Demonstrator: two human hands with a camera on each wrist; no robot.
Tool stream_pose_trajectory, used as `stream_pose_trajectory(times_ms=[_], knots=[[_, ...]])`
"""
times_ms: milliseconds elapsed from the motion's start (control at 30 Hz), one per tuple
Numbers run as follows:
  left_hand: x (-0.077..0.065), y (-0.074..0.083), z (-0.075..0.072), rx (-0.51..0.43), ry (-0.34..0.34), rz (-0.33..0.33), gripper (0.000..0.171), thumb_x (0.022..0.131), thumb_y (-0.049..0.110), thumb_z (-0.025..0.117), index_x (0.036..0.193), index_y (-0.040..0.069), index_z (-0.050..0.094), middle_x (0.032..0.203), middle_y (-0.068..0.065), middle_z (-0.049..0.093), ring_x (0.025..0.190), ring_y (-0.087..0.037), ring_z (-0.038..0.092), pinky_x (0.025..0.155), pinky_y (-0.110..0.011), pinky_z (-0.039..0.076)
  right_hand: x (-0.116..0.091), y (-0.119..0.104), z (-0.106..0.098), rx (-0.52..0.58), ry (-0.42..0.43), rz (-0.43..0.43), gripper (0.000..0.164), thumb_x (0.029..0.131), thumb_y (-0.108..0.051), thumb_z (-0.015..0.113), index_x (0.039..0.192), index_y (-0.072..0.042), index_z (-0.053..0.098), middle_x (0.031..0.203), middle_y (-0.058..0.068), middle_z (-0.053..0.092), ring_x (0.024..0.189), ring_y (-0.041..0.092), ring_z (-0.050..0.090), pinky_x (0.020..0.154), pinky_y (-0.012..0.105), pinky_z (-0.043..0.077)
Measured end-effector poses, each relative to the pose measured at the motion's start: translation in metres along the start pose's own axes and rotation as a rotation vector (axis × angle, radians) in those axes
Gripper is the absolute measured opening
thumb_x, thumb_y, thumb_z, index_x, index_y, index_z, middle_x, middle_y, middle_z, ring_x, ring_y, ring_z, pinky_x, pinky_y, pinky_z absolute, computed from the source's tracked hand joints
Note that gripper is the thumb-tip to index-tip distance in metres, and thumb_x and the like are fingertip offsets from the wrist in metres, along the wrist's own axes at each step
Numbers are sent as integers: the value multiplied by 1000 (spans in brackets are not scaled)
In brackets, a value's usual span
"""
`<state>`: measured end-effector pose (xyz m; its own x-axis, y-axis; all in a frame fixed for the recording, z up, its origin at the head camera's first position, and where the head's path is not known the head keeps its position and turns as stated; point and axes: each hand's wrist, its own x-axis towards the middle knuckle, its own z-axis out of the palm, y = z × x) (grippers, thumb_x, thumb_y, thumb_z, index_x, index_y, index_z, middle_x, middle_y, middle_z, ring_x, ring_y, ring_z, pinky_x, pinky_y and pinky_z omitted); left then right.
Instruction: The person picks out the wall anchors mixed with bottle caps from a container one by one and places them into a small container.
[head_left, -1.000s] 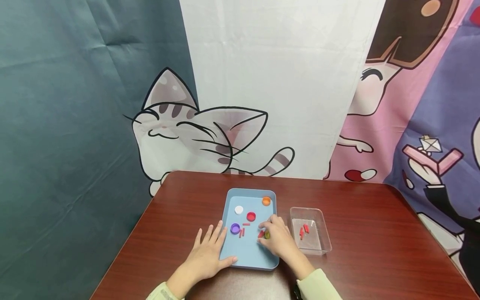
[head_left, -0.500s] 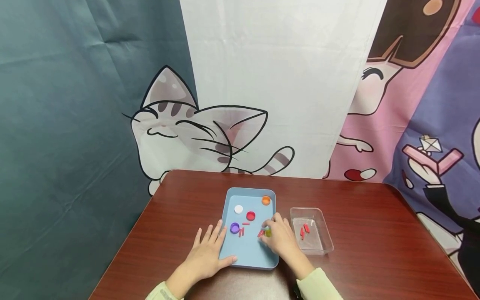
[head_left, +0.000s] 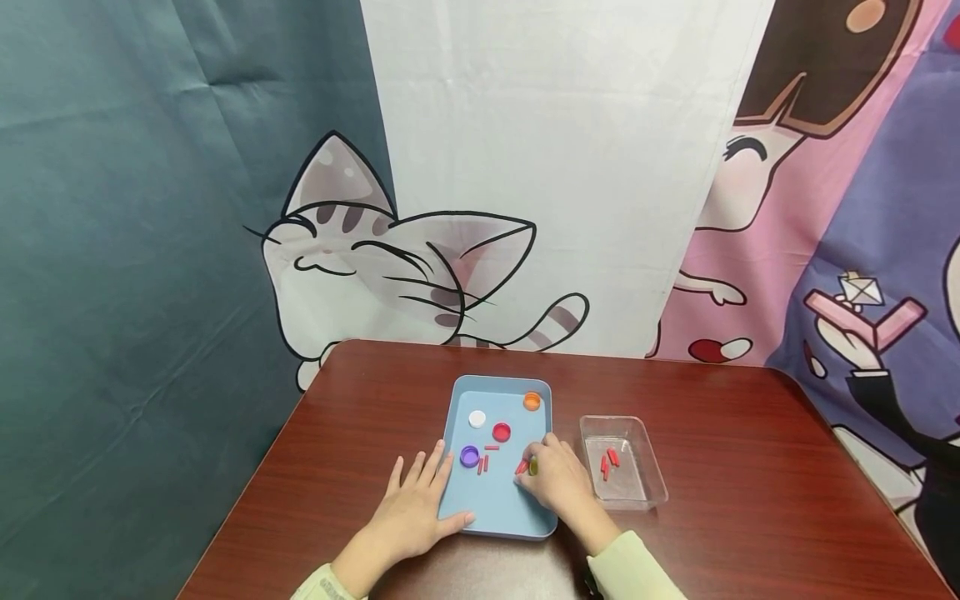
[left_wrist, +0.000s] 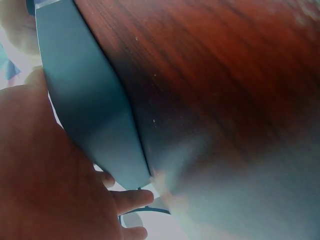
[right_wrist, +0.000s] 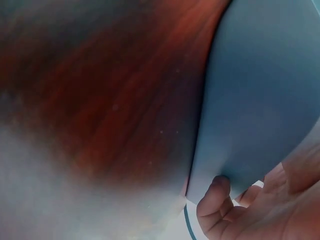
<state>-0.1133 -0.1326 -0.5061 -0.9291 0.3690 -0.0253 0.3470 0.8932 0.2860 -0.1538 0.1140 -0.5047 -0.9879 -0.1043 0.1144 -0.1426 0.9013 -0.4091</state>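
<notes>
My left hand rests with spread, straight fingers on the left edge of a light blue tray. Over the tray's right side, my right hand has its thumb and index finger bent around a small red stick; they appear to pinch it. A yellow-green cap sits beside that stick, partly hidden by the fingers. Several other red sticks lie left of it, near a purple cap. Both wrist views show mostly the tray's side and the hands' edges, not the sticks.
Red, white and orange caps lie in the upper part of the tray. To the right stands a clear plastic box with a few red sticks inside. Both containers stand on a brown wooden table.
My right hand's index finger and thumb have drawn closer together around the red stick by the yellow-green cap. My left hand has stayed in place on the tray.
</notes>
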Motion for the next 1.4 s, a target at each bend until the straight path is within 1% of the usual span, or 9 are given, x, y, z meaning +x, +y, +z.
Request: stream_pose_trajectory(times_ms=[200,400,767,1033,1200,1400], knots=[[-1,1,-2,-9,-4,-4,96,91,72,54,159,7,32,168,-13,20,148,-45,29,118,-68,12,3,-1,3,-24,-22,29,27,73,-31,91,83,-17,70,81,0,44,76,18,43,59,33,41],[0,1,-3,-7,-3,-6,97,91,72,54,159,7,32,168,-12,19,148,-45,30,118,-68,11,5,0,4,-46,-18,43,30,72,-34,92,83,-16,70,80,-1,44,74,18,44,59,34,41],[0,1,-3,-4,-6,-10,97,91,73,53,159,8,32,168,-12,20,147,-45,32,118,-68,12,4,-2,2,-66,-7,22,30,73,-32,90,75,-17,65,79,-1,46,73,19,47,61,37,45],[-1,1,-2,-4,0,-11,97,91,73,53,159,7,33,168,-13,20,146,-45,33,118,-68,12,4,-1,2,-68,-5,3,27,75,-31,89,76,-16,66,78,-1,46,72,19,47,61,36,45],[0,1,-3,-7,1,-12,97,91,73,53,158,7,33,168,-12,20,146,-45,33,117,-69,12,5,-1,0,-66,-6,-5,25,75,-30,89,75,-18,67,77,-1,46,72,19,48,61,36,44],[0,1,-1,-5,-1,-11,97,90,73,53,159,7,33,168,-12,20,146,-45,34,117,-69,12,5,1,2,-54,-7,-6,22,75,-26,87,71,-20,66,76,-2,45,71,17,46,59,34,43]])
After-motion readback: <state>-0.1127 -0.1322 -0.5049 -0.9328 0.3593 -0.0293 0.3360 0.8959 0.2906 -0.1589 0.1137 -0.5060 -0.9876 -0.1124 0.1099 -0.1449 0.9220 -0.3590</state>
